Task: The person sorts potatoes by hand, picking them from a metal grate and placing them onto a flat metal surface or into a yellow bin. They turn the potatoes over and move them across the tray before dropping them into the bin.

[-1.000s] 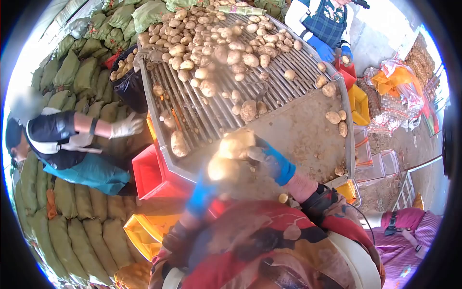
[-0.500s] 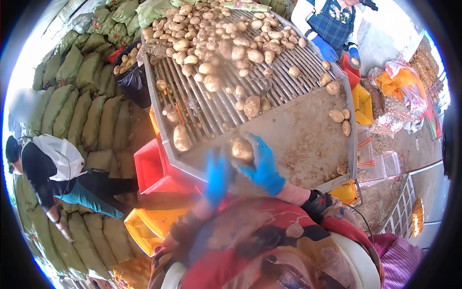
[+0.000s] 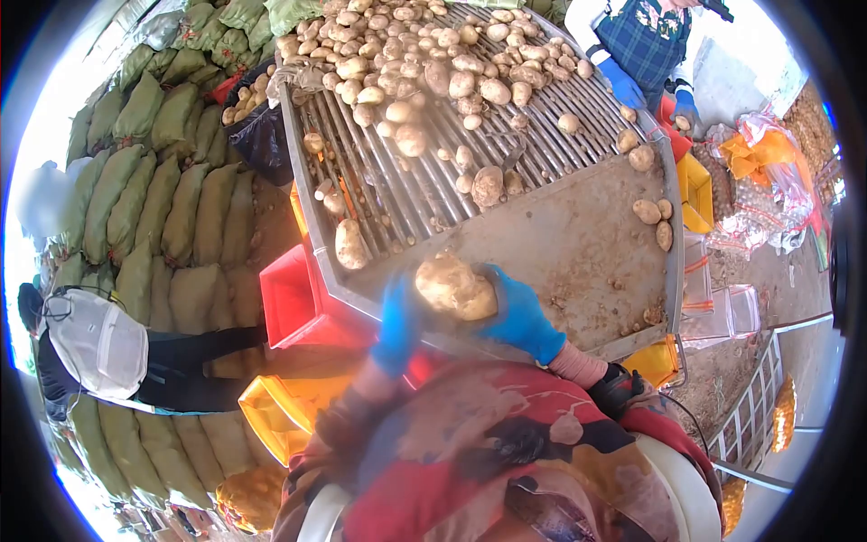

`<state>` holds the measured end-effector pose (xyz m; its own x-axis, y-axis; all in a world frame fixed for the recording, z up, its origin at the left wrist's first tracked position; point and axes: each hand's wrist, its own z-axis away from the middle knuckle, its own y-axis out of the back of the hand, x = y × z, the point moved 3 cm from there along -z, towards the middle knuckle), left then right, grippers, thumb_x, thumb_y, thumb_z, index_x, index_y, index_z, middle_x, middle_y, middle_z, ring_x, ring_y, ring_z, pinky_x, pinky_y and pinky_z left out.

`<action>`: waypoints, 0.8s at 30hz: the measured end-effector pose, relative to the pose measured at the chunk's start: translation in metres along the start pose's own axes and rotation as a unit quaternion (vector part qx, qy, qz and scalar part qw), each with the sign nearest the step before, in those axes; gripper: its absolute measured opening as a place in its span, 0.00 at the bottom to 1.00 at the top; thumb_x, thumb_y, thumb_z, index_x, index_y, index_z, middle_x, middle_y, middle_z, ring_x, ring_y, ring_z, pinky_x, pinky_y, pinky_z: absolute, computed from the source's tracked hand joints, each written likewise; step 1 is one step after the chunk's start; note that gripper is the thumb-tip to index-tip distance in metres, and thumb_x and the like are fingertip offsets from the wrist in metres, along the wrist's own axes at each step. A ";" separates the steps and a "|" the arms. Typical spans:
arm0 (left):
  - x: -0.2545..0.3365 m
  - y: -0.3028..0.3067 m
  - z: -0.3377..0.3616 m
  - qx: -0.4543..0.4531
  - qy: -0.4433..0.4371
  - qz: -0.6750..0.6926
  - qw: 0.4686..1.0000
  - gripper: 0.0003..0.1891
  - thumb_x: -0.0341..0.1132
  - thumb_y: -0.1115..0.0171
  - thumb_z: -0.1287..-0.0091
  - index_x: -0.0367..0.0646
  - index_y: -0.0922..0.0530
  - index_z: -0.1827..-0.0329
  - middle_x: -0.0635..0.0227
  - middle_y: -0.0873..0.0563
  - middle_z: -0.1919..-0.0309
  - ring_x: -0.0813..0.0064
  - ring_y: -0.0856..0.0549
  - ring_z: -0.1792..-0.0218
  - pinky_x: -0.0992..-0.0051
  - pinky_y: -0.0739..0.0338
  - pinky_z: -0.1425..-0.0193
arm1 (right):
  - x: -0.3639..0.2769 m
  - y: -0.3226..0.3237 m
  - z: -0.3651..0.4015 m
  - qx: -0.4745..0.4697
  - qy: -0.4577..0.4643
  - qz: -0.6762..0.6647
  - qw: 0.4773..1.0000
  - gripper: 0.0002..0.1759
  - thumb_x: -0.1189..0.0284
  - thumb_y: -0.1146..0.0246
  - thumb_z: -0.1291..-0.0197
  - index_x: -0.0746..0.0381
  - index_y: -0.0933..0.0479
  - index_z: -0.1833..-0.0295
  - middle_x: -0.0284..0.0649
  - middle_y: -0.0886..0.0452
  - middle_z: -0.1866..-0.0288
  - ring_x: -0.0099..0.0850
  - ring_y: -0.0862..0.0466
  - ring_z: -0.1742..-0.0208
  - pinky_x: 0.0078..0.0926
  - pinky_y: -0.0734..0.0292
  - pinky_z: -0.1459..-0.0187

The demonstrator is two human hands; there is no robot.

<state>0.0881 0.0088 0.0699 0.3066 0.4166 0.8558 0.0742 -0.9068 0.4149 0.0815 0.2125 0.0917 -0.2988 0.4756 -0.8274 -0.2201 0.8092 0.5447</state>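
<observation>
A large pale potato (image 3: 454,287) is held in my right hand (image 3: 524,316), which wears a blue glove and grips the potato's right side above the table's near edge. My left hand (image 3: 395,325), also gloved in blue, is just left of the potato; motion blurs its fingers. In front of both hands lies the sorting table (image 3: 578,244), part metal slats and part flat dirty sheet. Many potatoes (image 3: 411,140) are heaped on the far slats. One long potato (image 3: 349,245) rests near the table's left edge.
Red (image 3: 291,298) and yellow (image 3: 275,415) crates stand at the near left. Another person in blue gloves (image 3: 623,86) is at the far right. At the left, a person with a pale backpack (image 3: 95,343) is beside stacked green sacks (image 3: 135,203). A black-lined bin (image 3: 262,140) stands far left.
The held potato has turned and now shows more of its surface. My left hand has moved slightly down and left. The person at the left has bent, with the backpack now facing the camera.
</observation>
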 end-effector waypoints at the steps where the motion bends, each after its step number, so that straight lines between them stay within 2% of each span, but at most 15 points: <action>1: -0.004 -0.001 0.000 -0.028 0.068 0.062 0.995 0.29 0.19 0.39 0.48 0.30 0.30 0.39 0.62 0.20 0.73 0.66 0.17 0.64 0.67 0.22 0.64 | -0.002 0.002 0.001 0.005 0.002 0.023 1.000 0.47 0.60 0.22 0.62 0.60 0.34 0.34 0.52 0.21 0.45 0.50 0.19 0.45 0.38 0.22 0.47; 3: -0.005 0.000 -0.003 -0.055 0.184 0.130 0.973 0.27 0.20 0.38 0.47 0.31 0.29 0.40 0.61 0.18 0.70 0.62 0.16 0.61 0.66 0.22 0.59 | -0.003 0.002 0.003 0.000 -0.013 0.015 1.000 0.46 0.60 0.22 0.63 0.60 0.33 0.36 0.51 0.21 0.47 0.51 0.20 0.46 0.39 0.22 0.49; 5: -0.006 -0.001 -0.003 -0.032 0.122 0.042 0.991 0.25 0.22 0.37 0.46 0.33 0.27 0.42 0.59 0.16 0.64 0.58 0.16 0.57 0.64 0.22 0.53 | -0.006 0.002 0.006 -0.003 -0.014 0.018 1.000 0.44 0.59 0.22 0.62 0.60 0.32 0.38 0.51 0.20 0.48 0.51 0.19 0.48 0.41 0.22 0.51; 6: -0.014 -0.006 0.000 -0.001 0.010 -0.057 0.998 0.24 0.23 0.37 0.45 0.34 0.26 0.43 0.58 0.16 0.60 0.57 0.17 0.55 0.63 0.22 0.51 | -0.008 0.002 0.006 -0.002 -0.007 0.026 1.000 0.44 0.57 0.22 0.61 0.59 0.32 0.38 0.51 0.19 0.50 0.52 0.19 0.49 0.42 0.21 0.52; 8: -0.018 -0.011 0.004 0.023 -0.109 -0.161 0.981 0.21 0.25 0.37 0.44 0.35 0.24 0.45 0.56 0.16 0.55 0.54 0.17 0.52 0.62 0.22 0.47 | -0.013 0.003 0.006 -0.004 0.002 0.031 0.999 0.43 0.56 0.23 0.61 0.59 0.32 0.39 0.52 0.19 0.51 0.53 0.19 0.51 0.43 0.21 0.54; 9: -0.021 -0.011 0.005 0.017 -0.114 -0.166 0.979 0.19 0.25 0.38 0.43 0.36 0.23 0.46 0.55 0.17 0.52 0.54 0.17 0.51 0.62 0.23 0.46 | -0.014 0.004 0.005 -0.008 0.002 0.029 1.000 0.43 0.56 0.23 0.61 0.59 0.32 0.39 0.52 0.19 0.51 0.53 0.19 0.51 0.43 0.21 0.54; 12: 0.002 -0.009 0.004 0.009 -0.053 -0.040 0.998 0.17 0.27 0.38 0.43 0.37 0.21 0.48 0.55 0.17 0.51 0.53 0.18 0.49 0.61 0.24 0.43 | -0.010 0.000 0.005 -0.020 0.014 0.012 1.000 0.43 0.57 0.22 0.62 0.60 0.32 0.40 0.53 0.19 0.52 0.54 0.19 0.51 0.43 0.22 0.54; 15: 0.006 -0.007 0.004 0.010 -0.042 0.023 0.999 0.17 0.27 0.38 0.43 0.37 0.21 0.48 0.55 0.17 0.51 0.54 0.18 0.48 0.62 0.24 0.42 | -0.004 -0.006 0.005 -0.040 0.012 -0.027 0.999 0.43 0.57 0.22 0.62 0.60 0.32 0.40 0.53 0.19 0.53 0.54 0.19 0.51 0.44 0.22 0.54; 18: -0.017 -0.010 0.012 -0.002 -0.070 -0.012 0.997 0.26 0.22 0.39 0.46 0.36 0.27 0.41 0.58 0.18 0.48 0.64 0.18 0.47 0.67 0.24 0.42 | -0.001 -0.011 0.005 -0.060 0.008 -0.051 0.997 0.43 0.56 0.22 0.62 0.61 0.32 0.41 0.54 0.19 0.53 0.55 0.19 0.51 0.44 0.23 0.54; 20: -0.020 -0.009 0.015 -0.014 -0.053 0.004 0.998 0.31 0.19 0.39 0.49 0.34 0.31 0.38 0.59 0.18 0.47 0.68 0.18 0.47 0.69 0.23 0.42 | 0.001 -0.014 0.004 -0.072 -0.001 -0.064 0.995 0.43 0.58 0.22 0.63 0.62 0.31 0.41 0.54 0.19 0.53 0.54 0.19 0.50 0.42 0.23 0.53; 22: -0.020 -0.008 0.019 -0.023 -0.003 0.070 0.997 0.32 0.18 0.39 0.50 0.34 0.31 0.37 0.59 0.18 0.47 0.69 0.18 0.46 0.69 0.23 0.42 | 0.006 -0.019 0.003 -0.083 -0.020 -0.082 0.993 0.42 0.62 0.22 0.64 0.63 0.31 0.41 0.54 0.19 0.53 0.53 0.19 0.49 0.40 0.23 0.52; 24: -0.026 -0.011 0.023 -0.012 0.004 0.122 0.992 0.33 0.18 0.39 0.51 0.34 0.31 0.37 0.58 0.18 0.47 0.68 0.18 0.46 0.69 0.23 0.42 | 0.012 -0.023 0.003 -0.086 -0.021 -0.081 0.993 0.43 0.61 0.22 0.64 0.63 0.31 0.41 0.53 0.19 0.52 0.53 0.19 0.48 0.39 0.23 0.52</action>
<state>0.1015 0.0069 0.0357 0.3050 0.1854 0.9341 -0.0234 -0.9791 0.2020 0.0862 0.2002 0.0689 -0.2095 0.3612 -0.9086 -0.4180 0.8070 0.4172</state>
